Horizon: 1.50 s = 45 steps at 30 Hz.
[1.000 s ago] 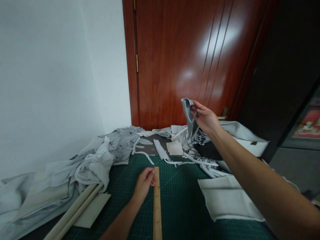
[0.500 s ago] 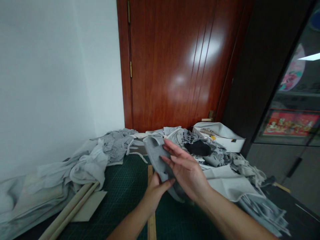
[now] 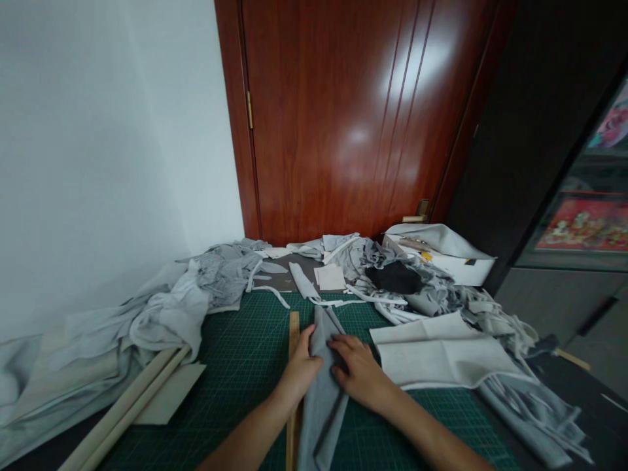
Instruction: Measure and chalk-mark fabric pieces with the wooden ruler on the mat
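Observation:
A long folded piece of grey cloth [image 3: 324, 392] runs up the middle of the head view, over a green cutting mat [image 3: 250, 366]. My left hand [image 3: 305, 361] grips its left edge, thumb on top and fingers tucked behind. From the other side, my right hand [image 3: 360, 367] has curled fingers and thumb closed on the cloth's right edge; its palm side is hidden. A wooden ruler [image 3: 293, 327] lies on the mat beside my left hand, partly covered by the hand and cloth.
Heaped grey fabric [image 3: 171, 324] and long rolls [image 3: 132, 405] fill the left. Flat white cloth [image 3: 436, 350] lies right, near scraps and black cloth [image 3: 392, 277]. A white box [image 3: 456, 268] stands at the back, before a brown door [image 3: 333, 131].
Both hands have come down toward the mat with the grey cloth, which was bunched and lifted and now hangs lengthwise. The right hand has shifted from above the cloth to its right edge.

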### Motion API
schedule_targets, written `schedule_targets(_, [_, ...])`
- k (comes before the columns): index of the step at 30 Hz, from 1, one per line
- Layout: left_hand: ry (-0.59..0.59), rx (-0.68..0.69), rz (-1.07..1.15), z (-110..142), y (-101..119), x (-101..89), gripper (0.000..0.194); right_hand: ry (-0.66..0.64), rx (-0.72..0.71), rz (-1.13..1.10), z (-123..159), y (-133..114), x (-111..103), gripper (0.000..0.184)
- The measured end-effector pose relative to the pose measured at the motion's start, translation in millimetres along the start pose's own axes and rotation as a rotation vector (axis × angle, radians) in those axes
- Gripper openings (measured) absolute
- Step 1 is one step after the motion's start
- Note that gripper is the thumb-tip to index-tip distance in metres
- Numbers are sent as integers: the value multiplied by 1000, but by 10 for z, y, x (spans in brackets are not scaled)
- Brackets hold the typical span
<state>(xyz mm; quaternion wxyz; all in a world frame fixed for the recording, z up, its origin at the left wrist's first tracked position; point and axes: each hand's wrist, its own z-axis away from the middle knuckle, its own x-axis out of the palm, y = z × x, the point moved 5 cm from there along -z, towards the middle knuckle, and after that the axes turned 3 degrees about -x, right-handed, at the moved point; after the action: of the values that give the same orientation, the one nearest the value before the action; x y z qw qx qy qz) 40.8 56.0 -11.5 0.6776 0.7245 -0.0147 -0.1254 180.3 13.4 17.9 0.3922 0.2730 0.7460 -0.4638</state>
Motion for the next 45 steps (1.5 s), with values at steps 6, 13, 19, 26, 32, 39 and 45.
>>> schedule_targets(6, [88, 458, -639, 135, 344, 15, 78, 59, -92, 31, 51, 153, -52, 54])
schedule_targets(13, [-197, 509, -978, 288, 477, 239, 41, 86, -20, 183, 72, 306, -249, 49])
schedule_targets(19, [-124, 474, -1058, 239, 492, 148, 29, -104, 54, 165, 152, 256, -373, 31])
schedule_targets(26, [-180, 403, -1085, 228, 493, 142, 36, -131, 238, 435, 143, 261, -486, 17])
schedule_targets(32, [-267, 363, -1037, 301, 565, 187, 34, -24, 231, 551, 119, 367, -538, 25])
schedule_targets(39, [-458, 558, -930, 445, 598, 372, 39, 54, 107, 492, 66, 341, -426, 28])
schedule_targets(45, [-509, 486, -1026, 407, 464, 400, 48, 147, -20, 371, 81, 153, -472, 27])
